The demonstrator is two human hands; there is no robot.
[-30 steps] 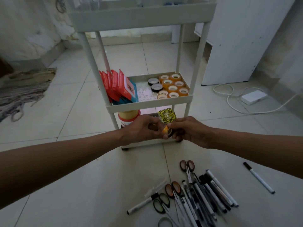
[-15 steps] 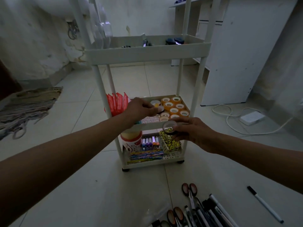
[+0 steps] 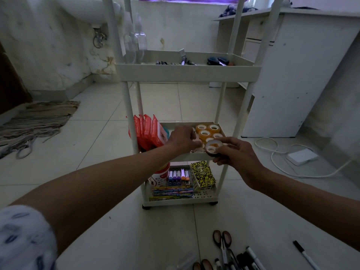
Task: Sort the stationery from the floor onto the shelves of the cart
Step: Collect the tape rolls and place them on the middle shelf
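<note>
While both arms reach toward the white cart [image 3: 187,74], the right hand [image 3: 236,155] pinches a dark tape roll [image 3: 212,148] between thumb and fingertips, held at the front right edge of the middle shelf [image 3: 196,157]. Left hand [image 3: 182,138]: over the middle shelf, fingers curled down among the rolls; whether it holds anything cannot be told. Middle shelf: amber tape rolls [image 3: 207,132] at right, red packets [image 3: 147,131] upright at left. Lower shelf: round tub [image 3: 159,177], coloured markers [image 3: 178,177], yellow-and-black notebooks [image 3: 202,175], pencil packs [image 3: 172,191] in front. Upper shelf: small dark items, unclear. Floor, near right: scissors [image 3: 222,237], a cluster of pens [image 3: 243,260], one lone marker [image 3: 305,255] apart at right. Background: woven mat [image 3: 37,119] at left, white adapter with cable [image 3: 302,157] at right.
</note>
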